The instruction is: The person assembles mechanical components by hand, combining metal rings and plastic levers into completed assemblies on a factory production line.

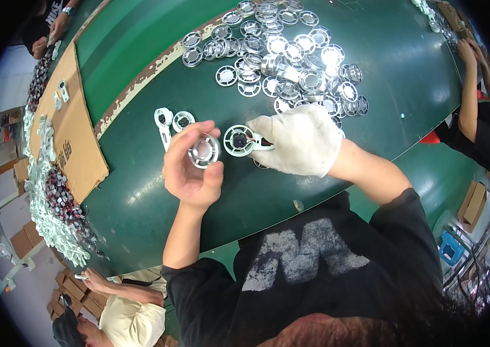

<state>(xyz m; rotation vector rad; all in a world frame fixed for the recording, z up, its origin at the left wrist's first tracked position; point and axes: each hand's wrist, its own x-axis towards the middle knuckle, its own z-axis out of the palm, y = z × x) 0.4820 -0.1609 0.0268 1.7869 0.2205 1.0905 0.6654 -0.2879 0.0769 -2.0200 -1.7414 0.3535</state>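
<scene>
Between the thumb and fingers of my bare left hand (190,173) is a shiny silver spoked ring (204,150), its round face turned up. My right hand (305,141), in a white glove, grips the short stem of a pale green round housing (238,140) with a dark motor-like part in its centre. The two parts are held side by side, slightly apart. Just beyond my left fingers lie another pale green housing with a long handle (164,120) and a round pale green piece (183,120). Part of a round piece shows under my right hand.
A large heap of silver spoked rings (277,49) covers the far middle of the green table (141,231). At left are a cardboard sheet (74,127), a pile of pale green parts (54,222) and small dark wired parts (63,196). Other people work around the table.
</scene>
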